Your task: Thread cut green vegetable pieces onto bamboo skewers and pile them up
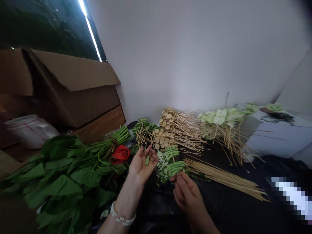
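Observation:
My left hand (pixel 143 164) is palm up with its fingers loosely spread, and a short green stem piece (pixel 147 160) rests on it. A beaded bracelet circles that wrist. In my right hand (pixel 186 191), the thumb and fingers pinch the lower end of a skewer that carries a row of green stem pieces (pixel 175 167). Just beyond it lie more threaded green pieces (pixel 171 151). Chopped greens and white bits (pixel 162 169) lie between the two hands. Loose bare skewers (pixel 229 178) fan out to the right of my right hand.
Leafy greens (pixel 65 178) fill the left, beside a red bag (pixel 120 154). Behind are skewers of round pale slices (pixel 164 138) and of cabbage leaves (pixel 220 117). A cardboard box (pixel 90 100) and plastic container (pixel 30 130) stand at left. Black plastic (pixel 229 208) covers the surface.

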The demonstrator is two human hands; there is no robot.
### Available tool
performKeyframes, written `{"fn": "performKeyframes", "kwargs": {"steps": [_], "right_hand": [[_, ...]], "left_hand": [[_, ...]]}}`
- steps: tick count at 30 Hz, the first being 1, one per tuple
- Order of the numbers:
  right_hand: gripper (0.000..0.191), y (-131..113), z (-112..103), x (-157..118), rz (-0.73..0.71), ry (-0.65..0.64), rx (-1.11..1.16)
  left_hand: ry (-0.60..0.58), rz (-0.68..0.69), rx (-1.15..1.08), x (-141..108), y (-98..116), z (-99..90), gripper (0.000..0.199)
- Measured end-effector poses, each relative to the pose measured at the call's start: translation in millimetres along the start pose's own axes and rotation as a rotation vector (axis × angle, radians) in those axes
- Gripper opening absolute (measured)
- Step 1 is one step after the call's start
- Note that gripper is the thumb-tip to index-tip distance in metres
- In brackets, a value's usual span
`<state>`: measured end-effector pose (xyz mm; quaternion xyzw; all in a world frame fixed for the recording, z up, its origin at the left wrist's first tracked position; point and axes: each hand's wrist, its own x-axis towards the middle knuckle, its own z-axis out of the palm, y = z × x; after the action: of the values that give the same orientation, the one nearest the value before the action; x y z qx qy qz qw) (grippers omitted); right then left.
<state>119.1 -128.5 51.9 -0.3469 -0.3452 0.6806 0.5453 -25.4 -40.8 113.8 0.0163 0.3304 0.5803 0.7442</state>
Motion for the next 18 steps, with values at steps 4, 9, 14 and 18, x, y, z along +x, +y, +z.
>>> {"fn": "performKeyframes", "kwargs": {"steps": [4,9,14,18], "right_hand": [[0.040,-1,-10,9,-0.008,-0.005,0.008],[0.040,2,-18,4,0.079,-0.135,-0.004],[0.041,9,-17,-5,0.170,-0.203,-0.043],[0.041,16,-15,-6,0.181,-0.225,-0.043]], "left_hand": [[0.070,-0.067,0.043,3,1,-2.8,0.018],[-0.036,-0.047,0.060,1,-4,-7.3,0.051],[-0.040,0.011,-0.017,9,-6,-10.4,0.049],[-0.007,0.031,0.003,18,-12,-19.9,0.033]]}}
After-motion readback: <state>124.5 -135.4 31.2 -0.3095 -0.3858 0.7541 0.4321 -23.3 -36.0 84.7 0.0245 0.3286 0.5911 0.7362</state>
